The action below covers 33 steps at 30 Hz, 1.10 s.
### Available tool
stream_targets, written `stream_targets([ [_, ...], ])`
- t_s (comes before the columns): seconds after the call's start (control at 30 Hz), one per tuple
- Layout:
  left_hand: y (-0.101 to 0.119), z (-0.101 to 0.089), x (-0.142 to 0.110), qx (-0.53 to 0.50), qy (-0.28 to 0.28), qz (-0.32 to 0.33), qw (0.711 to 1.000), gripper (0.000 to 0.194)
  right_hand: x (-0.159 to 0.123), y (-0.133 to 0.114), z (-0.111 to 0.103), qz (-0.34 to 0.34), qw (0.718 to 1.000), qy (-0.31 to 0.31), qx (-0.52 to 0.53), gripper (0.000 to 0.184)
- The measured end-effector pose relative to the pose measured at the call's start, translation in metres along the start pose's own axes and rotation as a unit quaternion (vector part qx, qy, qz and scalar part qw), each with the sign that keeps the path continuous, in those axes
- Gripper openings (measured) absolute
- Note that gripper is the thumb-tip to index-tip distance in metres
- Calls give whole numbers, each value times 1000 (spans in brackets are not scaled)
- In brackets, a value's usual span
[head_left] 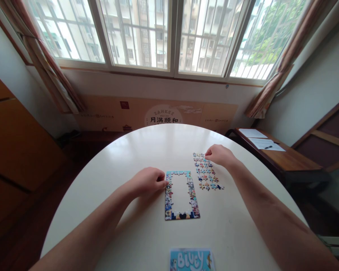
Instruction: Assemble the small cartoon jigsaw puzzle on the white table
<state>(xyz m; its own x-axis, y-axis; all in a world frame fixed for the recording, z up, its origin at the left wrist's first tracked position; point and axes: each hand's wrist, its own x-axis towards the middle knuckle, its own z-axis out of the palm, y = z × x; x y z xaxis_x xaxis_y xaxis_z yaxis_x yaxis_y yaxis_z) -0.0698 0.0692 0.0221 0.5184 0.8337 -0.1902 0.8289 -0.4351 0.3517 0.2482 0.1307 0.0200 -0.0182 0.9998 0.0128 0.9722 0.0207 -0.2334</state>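
A jigsaw border, assembled all round with a bare middle, lies on the white round table. My left hand is at its upper left edge, fingers curled in and thumb pressed against the border. To the right of the border, loose jigsaw pieces are laid out in rows. My right hand reaches over the top right of these rows. Its thumb and forefinger are pinched together on a jigsaw piece, mostly hidden by the fingertips.
A blue "Bluey" box or card lies at the near side of the round table. Beyond the far edge, a printed cardboard panel stands under the window. On the right, papers and a pen lie on a wooden side table.
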Motion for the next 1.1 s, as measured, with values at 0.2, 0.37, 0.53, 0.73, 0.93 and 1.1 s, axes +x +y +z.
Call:
stream_targets([
  [0.2,0,0,0,2,-5,-3,1000,37,-2,-5,1,-2,1000,-11,-24,15],
  [0.37,-2,2,2,3,-3,-8,1000,37,-1,-5,4,9,999,-25,-32,15],
  [0.53,-3,2,2,-1,-2,-8,1000,37,-1,-6,5,16,999,-37,-30,13],
  [0.73,-2,3,2,4,3,-5,1000,37,2,-4,6,27,999,-42,-13,14],
  [0.93,-3,3,2,1,3,-6,1000,36,9,5,14,23,998,-57,22,14],
  [1.1,-3,3,1,3,3,-9,1000,36,12,8,16,23,998,-48,29,21],
])
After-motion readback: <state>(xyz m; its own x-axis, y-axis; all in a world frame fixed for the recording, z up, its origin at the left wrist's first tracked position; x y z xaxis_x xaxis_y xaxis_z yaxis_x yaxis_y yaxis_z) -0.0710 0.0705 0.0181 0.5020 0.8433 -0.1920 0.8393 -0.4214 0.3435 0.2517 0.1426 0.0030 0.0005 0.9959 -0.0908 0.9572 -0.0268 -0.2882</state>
